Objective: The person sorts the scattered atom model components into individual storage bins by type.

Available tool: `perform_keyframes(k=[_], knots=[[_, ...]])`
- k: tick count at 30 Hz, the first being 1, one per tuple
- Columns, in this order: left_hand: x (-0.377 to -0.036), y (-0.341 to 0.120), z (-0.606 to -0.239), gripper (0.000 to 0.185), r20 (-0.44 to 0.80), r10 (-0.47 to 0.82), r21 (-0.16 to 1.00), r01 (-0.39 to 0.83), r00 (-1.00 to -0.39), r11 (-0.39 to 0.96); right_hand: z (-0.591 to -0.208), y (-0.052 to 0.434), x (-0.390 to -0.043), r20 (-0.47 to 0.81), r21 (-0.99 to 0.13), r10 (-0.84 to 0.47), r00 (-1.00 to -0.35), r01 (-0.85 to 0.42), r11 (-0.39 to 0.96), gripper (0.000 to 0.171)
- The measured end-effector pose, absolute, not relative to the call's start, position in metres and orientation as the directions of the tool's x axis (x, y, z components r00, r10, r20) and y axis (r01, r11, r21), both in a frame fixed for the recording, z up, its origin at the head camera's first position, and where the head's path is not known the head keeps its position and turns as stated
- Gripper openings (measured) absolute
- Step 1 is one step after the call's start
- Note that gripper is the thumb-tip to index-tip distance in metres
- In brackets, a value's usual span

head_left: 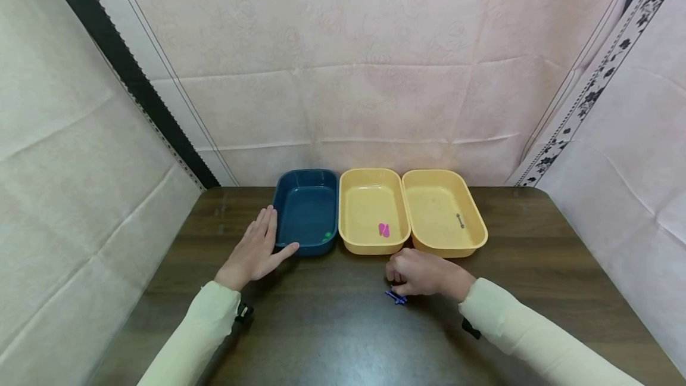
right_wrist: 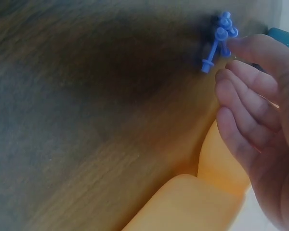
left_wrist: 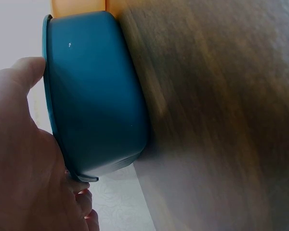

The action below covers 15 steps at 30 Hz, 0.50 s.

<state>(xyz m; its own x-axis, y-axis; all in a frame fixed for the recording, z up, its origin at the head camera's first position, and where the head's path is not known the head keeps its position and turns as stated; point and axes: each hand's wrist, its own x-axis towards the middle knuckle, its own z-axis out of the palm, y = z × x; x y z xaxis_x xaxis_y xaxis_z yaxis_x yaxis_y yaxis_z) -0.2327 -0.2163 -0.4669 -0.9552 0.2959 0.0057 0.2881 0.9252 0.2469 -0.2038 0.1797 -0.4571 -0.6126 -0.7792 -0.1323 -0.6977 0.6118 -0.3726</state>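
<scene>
My left hand lies flat against the blue tray while my right hand curls empty beside the blue pins at its 7 o'clock on the desk; a clumsy pinch could scatter them.

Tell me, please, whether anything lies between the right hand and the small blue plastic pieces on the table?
Nothing visible does. The right hand sits directly beside the blue pieces, fingers curled close to them on bare wood. The trays lie beyond the hand, not between.
</scene>
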Motion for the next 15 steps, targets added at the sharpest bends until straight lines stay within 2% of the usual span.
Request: perform_keyframes(k=[5, 11, 15], knots=[[-0.233, -0.2167, -0.4673, 0.111, 0.008, 0.295, 0.246, 0.287, -0.956, 0.926, -0.459, 0.1783, -0.2036, -0.142, -0.399, -0.779, -0.611, -0.684, 0.61, 0.023], [-0.2323, -0.2181, -0.4691, 0.111, 0.025, 0.295, 0.247, 0.292, -0.955, 0.924, -0.4595, 0.179, -0.204, -0.147, -0.431, -0.762, -0.631, -0.652, 0.624, 0.015], [-0.2319, -0.2187, -0.4694, 0.112, 0.024, 0.295, 0.248, 0.291, -0.955, 0.924, -0.4561, 0.1813, -0.2062, -0.106, -0.435, -0.766, -0.634, -0.663, 0.609, 0.013]])
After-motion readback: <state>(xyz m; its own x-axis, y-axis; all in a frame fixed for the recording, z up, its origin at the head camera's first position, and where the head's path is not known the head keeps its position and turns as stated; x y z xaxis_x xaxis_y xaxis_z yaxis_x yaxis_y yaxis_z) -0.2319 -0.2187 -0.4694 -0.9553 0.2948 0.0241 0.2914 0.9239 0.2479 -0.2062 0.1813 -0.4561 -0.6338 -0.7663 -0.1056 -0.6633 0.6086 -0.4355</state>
